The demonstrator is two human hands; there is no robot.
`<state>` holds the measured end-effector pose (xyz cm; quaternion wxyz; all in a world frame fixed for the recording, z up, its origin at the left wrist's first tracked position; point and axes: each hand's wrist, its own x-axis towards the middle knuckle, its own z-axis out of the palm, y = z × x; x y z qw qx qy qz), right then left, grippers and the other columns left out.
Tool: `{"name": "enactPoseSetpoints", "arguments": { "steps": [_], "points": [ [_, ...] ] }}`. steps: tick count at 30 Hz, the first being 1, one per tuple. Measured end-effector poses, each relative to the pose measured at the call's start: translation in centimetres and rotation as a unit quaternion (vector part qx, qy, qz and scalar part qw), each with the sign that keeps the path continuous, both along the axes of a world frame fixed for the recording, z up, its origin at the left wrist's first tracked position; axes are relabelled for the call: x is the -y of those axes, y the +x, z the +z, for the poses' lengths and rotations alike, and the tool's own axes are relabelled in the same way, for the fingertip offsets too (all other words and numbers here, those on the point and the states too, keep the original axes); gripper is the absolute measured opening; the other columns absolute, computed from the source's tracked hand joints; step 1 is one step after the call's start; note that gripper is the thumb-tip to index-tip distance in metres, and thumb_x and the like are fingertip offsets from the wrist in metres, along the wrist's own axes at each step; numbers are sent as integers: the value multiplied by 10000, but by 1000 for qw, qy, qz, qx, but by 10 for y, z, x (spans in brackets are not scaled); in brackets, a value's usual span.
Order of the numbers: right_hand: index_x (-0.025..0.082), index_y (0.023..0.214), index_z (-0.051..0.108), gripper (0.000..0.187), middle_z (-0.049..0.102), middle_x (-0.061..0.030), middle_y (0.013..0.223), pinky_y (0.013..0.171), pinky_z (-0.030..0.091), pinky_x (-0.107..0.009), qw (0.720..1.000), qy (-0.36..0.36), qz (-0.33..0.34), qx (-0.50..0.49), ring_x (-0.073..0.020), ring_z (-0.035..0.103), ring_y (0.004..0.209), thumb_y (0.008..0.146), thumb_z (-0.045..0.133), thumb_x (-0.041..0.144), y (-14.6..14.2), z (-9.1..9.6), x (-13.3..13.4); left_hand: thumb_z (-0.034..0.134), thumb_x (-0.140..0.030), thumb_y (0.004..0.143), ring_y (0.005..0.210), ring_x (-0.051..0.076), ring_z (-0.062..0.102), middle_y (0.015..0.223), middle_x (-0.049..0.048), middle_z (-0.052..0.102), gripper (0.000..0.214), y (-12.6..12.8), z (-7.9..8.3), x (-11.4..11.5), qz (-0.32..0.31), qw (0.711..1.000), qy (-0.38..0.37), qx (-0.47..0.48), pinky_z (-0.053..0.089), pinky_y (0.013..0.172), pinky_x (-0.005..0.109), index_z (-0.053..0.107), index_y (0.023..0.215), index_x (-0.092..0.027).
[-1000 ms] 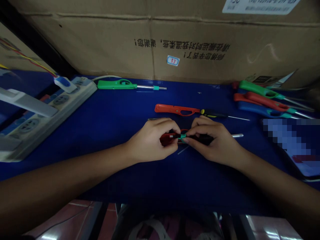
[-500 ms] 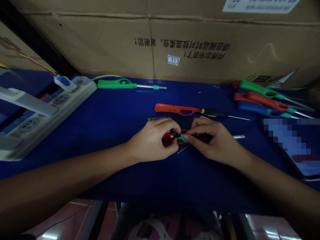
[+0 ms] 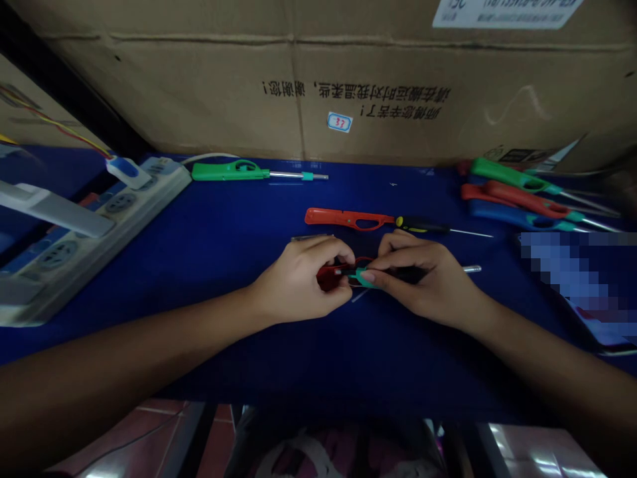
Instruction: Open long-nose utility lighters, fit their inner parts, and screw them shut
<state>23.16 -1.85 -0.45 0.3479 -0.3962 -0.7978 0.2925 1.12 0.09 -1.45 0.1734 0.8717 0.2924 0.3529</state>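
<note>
An opened red lighter body (image 3: 327,279) with dark and green inner parts lies on the blue table, between my two hands. My left hand (image 3: 306,279) is curled around its left part, thumb and forefinger closed on it. With thumb and forefinger, my right hand (image 3: 423,275) pinches the green trigger piece (image 3: 362,276) of the lighter. A metal tube end (image 3: 472,269) sticks out to the right of my right hand. Just beyond my hands lie a loose orange-red casing half (image 3: 338,218) and a black and yellow screwdriver (image 3: 423,226). A thin clear strip (image 3: 359,296) lies below the lighter.
A green long-necked lighter (image 3: 229,171) lies at the back left, beside a white power strip (image 3: 119,232) with plugs. Several red, green and blue lighters (image 3: 527,199) are piled at the right. A tablet-like device (image 3: 582,299) lies near them. A cardboard box (image 3: 199,93) stands behind.
The camera view has shifted slightly, moving everything a little to the left. My hands keep nearly the same hold on the lighter and its green piece.
</note>
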Motion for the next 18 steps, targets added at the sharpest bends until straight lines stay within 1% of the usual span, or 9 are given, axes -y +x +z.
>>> {"name": "enactPoseSetpoints", "arguments": {
  "steps": [6, 10, 15, 18],
  "points": [
    [219, 759, 763, 179, 536, 7, 680, 596, 399, -293, 1000, 12, -9, 17, -138, 519, 667, 916, 678, 223, 0, -1, 0, 618, -121, 789, 689, 125, 623, 814, 18, 690, 127, 0, -2, -1, -14, 1000, -11, 2, 521, 671, 260, 645, 899, -177],
    [206, 705, 724, 228, 540, 3, 679, 615, 410, -298, 1000, 3, -6, 25, -139, 526, 675, 923, 659, 219, 0, -1, -1, 615, -118, 792, 702, 130, 638, 837, 32, 698, 117, -1, -3, -1, -13, 1000, -17, 5, 529, 670, 261, 648, 893, -165],
    [196, 721, 722, 207, 559, -6, 691, 602, 416, -296, 999, -11, -12, 28, -142, 541, 679, 917, 667, 234, 0, 0, -2, 616, -128, 801, 699, 135, 628, 823, 35, 691, 122, -1, 0, 0, -24, 1000, -18, 5, 524, 677, 270, 654, 914, -152],
    [201, 722, 716, 202, 576, -11, 695, 597, 421, -298, 999, -15, -15, 30, -149, 550, 686, 914, 672, 248, 0, -1, -2, 590, -133, 852, 695, 130, 616, 802, 26, 675, 95, -1, 2, 0, -40, 999, -26, 9, 512, 675, 267, 649, 923, -157]
  ]
}}
